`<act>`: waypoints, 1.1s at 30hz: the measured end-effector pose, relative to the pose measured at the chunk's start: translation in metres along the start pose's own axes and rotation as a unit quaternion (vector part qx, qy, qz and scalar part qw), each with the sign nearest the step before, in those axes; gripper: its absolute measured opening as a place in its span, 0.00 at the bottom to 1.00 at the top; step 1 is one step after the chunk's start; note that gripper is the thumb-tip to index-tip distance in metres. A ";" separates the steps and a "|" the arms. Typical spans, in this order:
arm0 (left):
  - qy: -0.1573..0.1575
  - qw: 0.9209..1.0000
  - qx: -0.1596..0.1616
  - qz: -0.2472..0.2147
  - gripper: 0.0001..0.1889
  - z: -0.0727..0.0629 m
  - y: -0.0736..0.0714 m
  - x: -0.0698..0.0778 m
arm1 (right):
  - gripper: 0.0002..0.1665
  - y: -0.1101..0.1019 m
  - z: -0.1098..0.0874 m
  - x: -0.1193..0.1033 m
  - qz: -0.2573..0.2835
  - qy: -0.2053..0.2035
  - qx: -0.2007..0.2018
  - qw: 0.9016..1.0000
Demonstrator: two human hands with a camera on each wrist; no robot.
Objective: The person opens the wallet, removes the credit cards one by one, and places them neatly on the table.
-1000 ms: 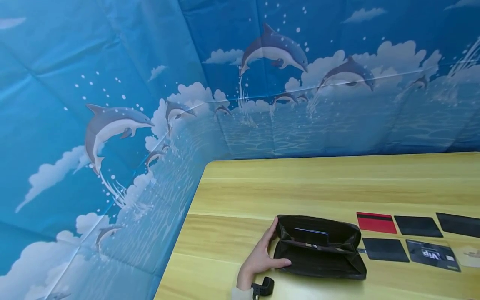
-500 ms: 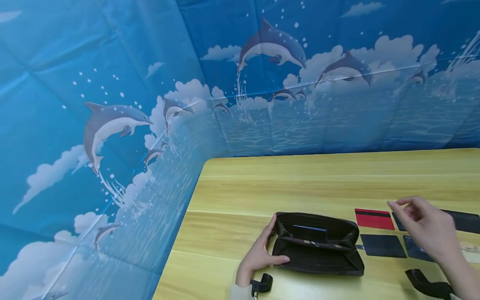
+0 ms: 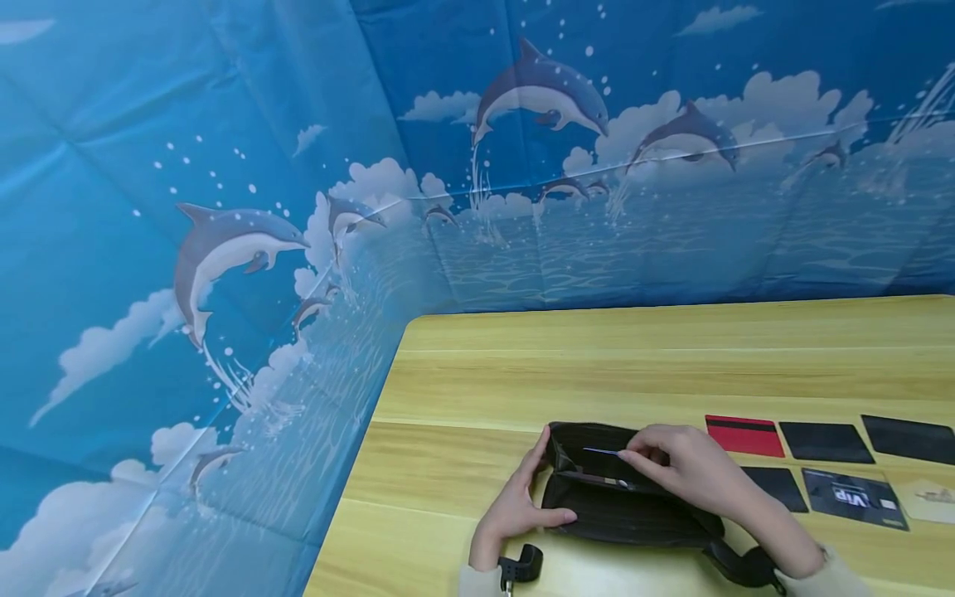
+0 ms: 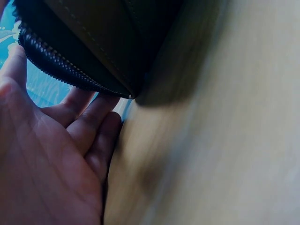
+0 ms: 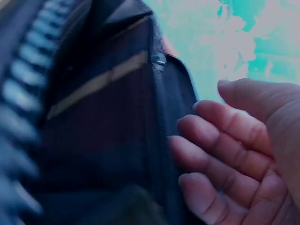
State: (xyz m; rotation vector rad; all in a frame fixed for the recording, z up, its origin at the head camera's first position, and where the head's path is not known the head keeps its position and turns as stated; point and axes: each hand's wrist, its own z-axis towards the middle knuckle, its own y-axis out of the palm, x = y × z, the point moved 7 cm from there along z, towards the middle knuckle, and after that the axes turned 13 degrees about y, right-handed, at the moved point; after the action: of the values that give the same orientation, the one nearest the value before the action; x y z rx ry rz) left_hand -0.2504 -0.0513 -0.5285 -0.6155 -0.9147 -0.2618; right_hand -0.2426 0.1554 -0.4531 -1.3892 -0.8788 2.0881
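Note:
A long dark wallet (image 3: 619,522) lies unzipped and spread open on the table, with a zipped divider across its middle. My left hand (image 3: 515,506) grips its left end, thumb on the near side and fingers behind the far side. In the left wrist view, fingertips touch the zipper edge (image 4: 56,65). A card (image 3: 599,451) with a pale blue edge sticks up from the back compartment. My right hand (image 3: 682,464) reaches in from the right, thumb and forefinger pinching the card's right end. Most of the card is hidden in the wallet and behind the hand.
Right of the wallet, cards lie in two rows: a red card (image 3: 744,436), black cards (image 3: 826,442), a dark VIP card (image 3: 854,497) and a cream card (image 3: 928,495). The wooden table (image 3: 522,365) meets a blue dolphin-print sheet (image 3: 418,274) at its back and left.
My right hand came into view over the cards at the right, then moved left to the card in the wallet. The left hand and the wallet stayed in place.

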 end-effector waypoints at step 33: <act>-0.034 0.999 0.000 -0.010 0.62 -0.012 0.011 -0.042 | 0.07 0.021 -0.004 0.019 -0.138 0.082 -0.004 0.987</act>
State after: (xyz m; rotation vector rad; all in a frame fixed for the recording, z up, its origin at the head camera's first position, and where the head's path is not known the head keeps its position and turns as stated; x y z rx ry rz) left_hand -0.2625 -0.0512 -0.5714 -0.6190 -0.9859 -0.2606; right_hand -0.2466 0.1551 -0.4818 -1.3379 -0.9525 1.7400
